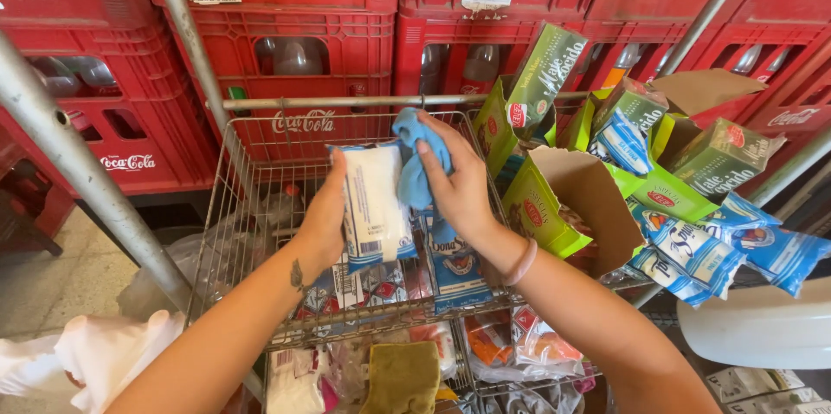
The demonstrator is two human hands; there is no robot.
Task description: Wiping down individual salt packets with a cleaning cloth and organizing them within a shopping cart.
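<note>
Left hand point(325, 215) gripping packet point(374, 206), upright.

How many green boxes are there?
4 closed green boxes: one top, one right, one middle, one behind. One open box; more may be hidden.

Left hand point(325, 219), right hand point(459, 193): grips closed.

Wire basket point(242, 206) at frame centre. Above it: left hand point(325, 219) holding plastic packet point(374, 206); cleaning cloth point(415, 163) in right hand point(463, 193), touching packet at its 3 o'clock. More packets point(454, 271) lie in basket below. Cardboard cartons point(554, 197) at 3 o'clock, bags point(692, 254) spilling beside them. Bottle crates point(286, 42) stacked behind, 12 o'clock. Sponge point(402, 375) at 6 o'clock, lower shelf.
</note>
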